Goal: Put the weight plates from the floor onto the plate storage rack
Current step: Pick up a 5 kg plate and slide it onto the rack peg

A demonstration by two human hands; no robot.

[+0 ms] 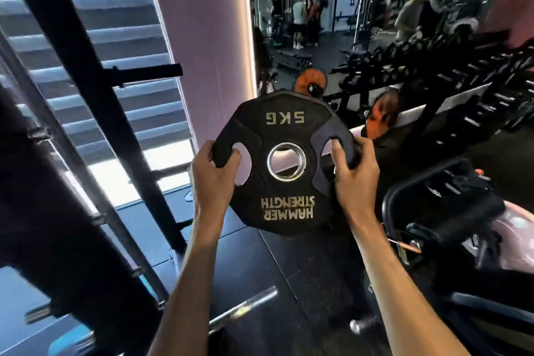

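Note:
A black 5 kg weight plate (284,162) with a steel centre ring is held up in front of me, its lettering upside down. My left hand (212,179) grips its left edge, fingers curled through the left grip slot. My right hand (354,173) grips the right edge, thumb through the right slot. To the left stands the black rack upright (86,72) with a bare horizontal peg (147,72) sticking out toward the right, above and left of the plate.
A mirror wall ahead reflects dumbbell racks (433,81) and people standing in the distance (300,20). A pale pillar (202,37) rises behind the plate. A machine with black padding (450,211) stands close on the right. Dark rubber floor (260,269) lies below.

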